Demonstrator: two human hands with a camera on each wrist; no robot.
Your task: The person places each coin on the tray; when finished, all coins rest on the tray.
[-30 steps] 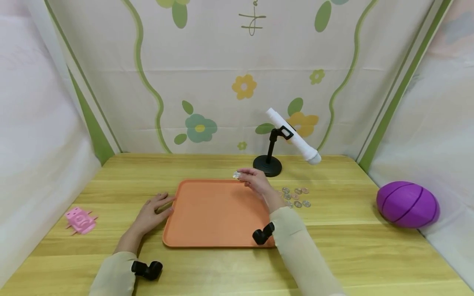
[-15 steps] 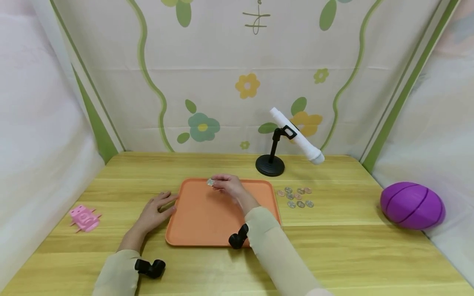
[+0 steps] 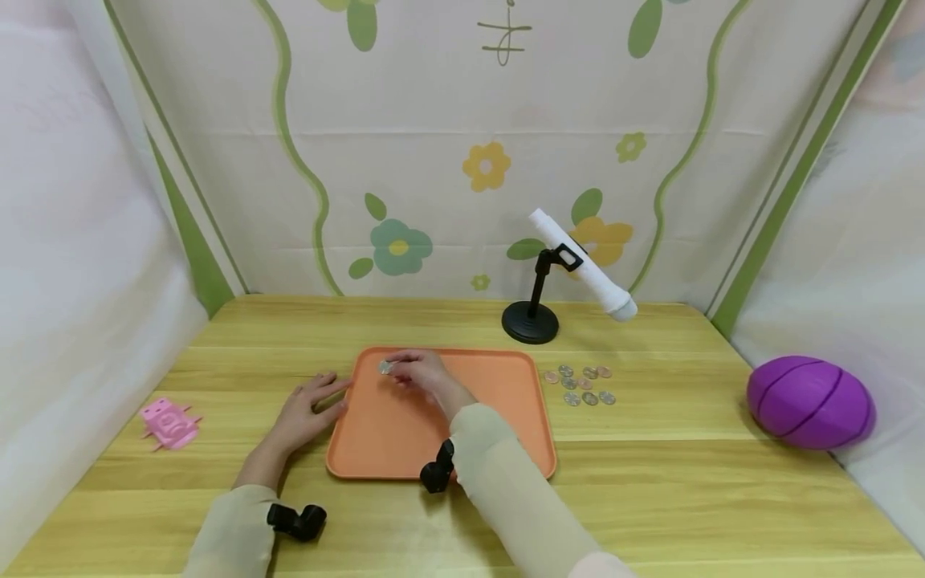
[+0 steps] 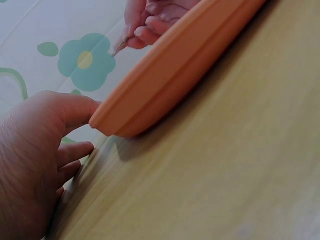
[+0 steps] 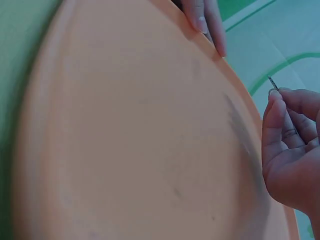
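My right hand (image 3: 422, 375) pinches a silvery coin (image 3: 385, 367) between thumb and fingertips, over the far left part of an orange tray (image 3: 433, 433). In the right wrist view the coin (image 5: 272, 82) shows edge-on, held above the tray's surface. My left hand (image 3: 307, 413) rests at the tray's left edge with its fingers spread. Seen from the left wrist, a finger of the left hand (image 4: 40, 145) touches the tray's rim (image 4: 150, 85) while other fingertips lie on the tabletop. Several silvery and coppery coins (image 3: 569, 384) lie flat on the table, right of the tray.
A white microphone (image 3: 588, 273) tilts in a black stand (image 3: 531, 323) behind the tray. At the far right sits a purple ball (image 3: 811, 403). A pink pig-shaped piece (image 3: 170, 424) lies on the left of the table. Patterned cloth (image 3: 433, 104) hangs behind and at both sides.
My right hand has carried the coin leftward from the tray's far right edge to its far left part. The left hand has stayed at the tray's edge.
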